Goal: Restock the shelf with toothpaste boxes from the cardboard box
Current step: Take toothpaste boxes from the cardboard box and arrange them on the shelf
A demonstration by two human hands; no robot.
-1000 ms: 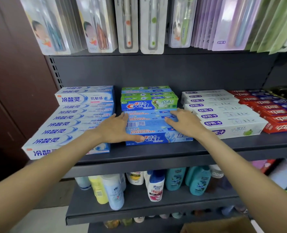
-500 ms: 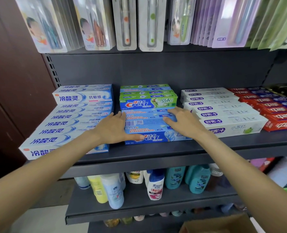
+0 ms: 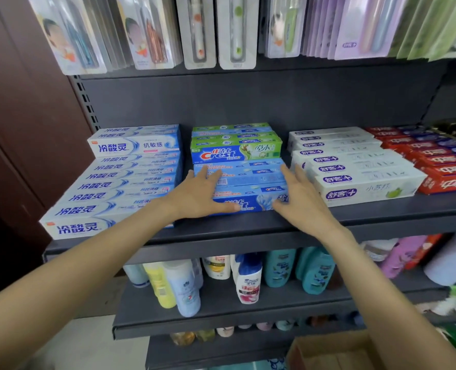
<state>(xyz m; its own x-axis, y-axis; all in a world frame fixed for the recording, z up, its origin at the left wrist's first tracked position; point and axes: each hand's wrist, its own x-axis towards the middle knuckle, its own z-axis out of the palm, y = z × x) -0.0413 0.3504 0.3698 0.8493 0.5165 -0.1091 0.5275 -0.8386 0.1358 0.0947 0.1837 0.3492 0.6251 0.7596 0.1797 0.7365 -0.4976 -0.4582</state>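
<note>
A stack of blue Crest toothpaste boxes (image 3: 248,180) lies at the middle of the dark shelf (image 3: 248,227), with green Crest boxes (image 3: 237,150) piled behind it. My left hand (image 3: 200,194) rests flat on the stack's left end, fingers straight and thumb along the front box. My right hand (image 3: 301,201) is at the stack's right end with its fingers spread and straight, touching the side of the boxes and holding nothing. A corner of the cardboard box (image 3: 328,353) shows at the bottom right; its inside is hardly visible.
White-blue toothpaste boxes (image 3: 120,188) fill the shelf to the left, white ones (image 3: 355,166) and red ones (image 3: 435,166) to the right. Toothbrush packs (image 3: 235,30) hang above. Shampoo bottles (image 3: 248,279) stand on the lower shelf. A brown wall (image 3: 21,129) is at the left.
My right hand has slid off the top of the blue boxes toward their right end and the shelf's front. My left hand has stayed in place.
</note>
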